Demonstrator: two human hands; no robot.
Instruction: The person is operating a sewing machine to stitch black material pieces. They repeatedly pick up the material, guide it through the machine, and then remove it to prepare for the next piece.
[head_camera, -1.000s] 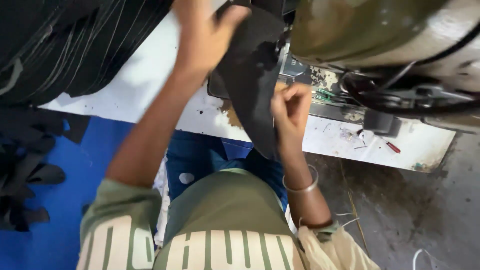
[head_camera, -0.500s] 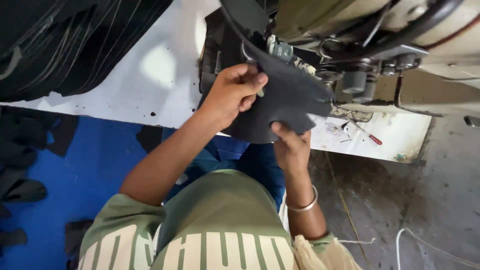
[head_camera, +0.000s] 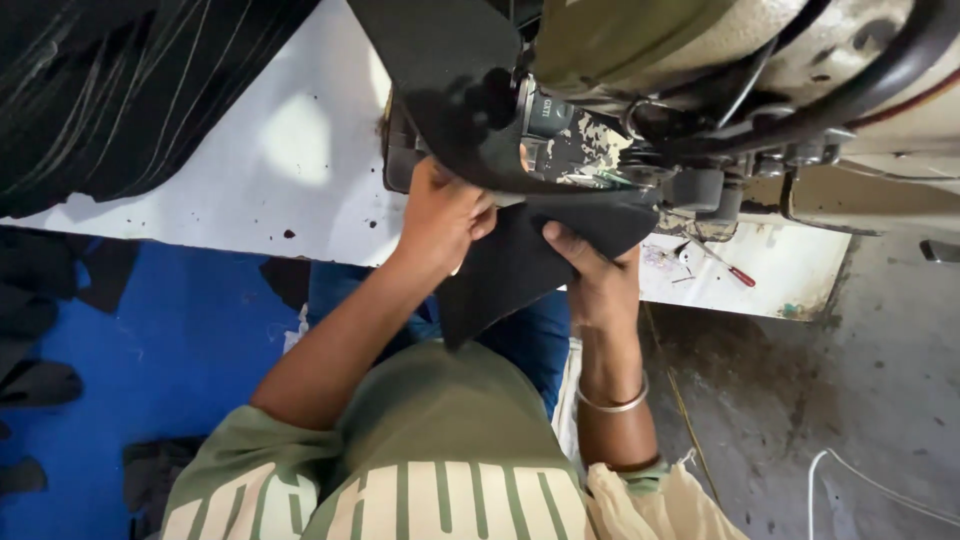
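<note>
- Workshop seen from above: blue floor (head_camera: 180, 350) at left with dark scraps, bare concrete at right, white tabletop (head_camera: 290, 190) spotted with stains across the middle.
- Dark striped fabric pile (head_camera: 120, 90) heaped on the tabletop's far left, well apart from the hands, probably stock parked clear of the work area.
- Left hand (head_camera: 440, 215) clenched on the dark piece (head_camera: 510, 265), thumb and fingers pinching its left edge, likely to keep it flat and steered.
- Dark piece sits between both hands at the tabletop's front edge, upper part running up under the machine, lower corner hanging toward the lap.
- Right hand (head_camera: 595, 275) grips the piece's right edge from below, fingers curled over it; a bangle (head_camera: 612, 402) on the wrist.
- Sewing machine (head_camera: 720, 90) looms over the piece, worn and paint-chipped.
- Small red-handled tool (head_camera: 735, 272) lies on the tabletop just right of the machine, within reach.
</note>
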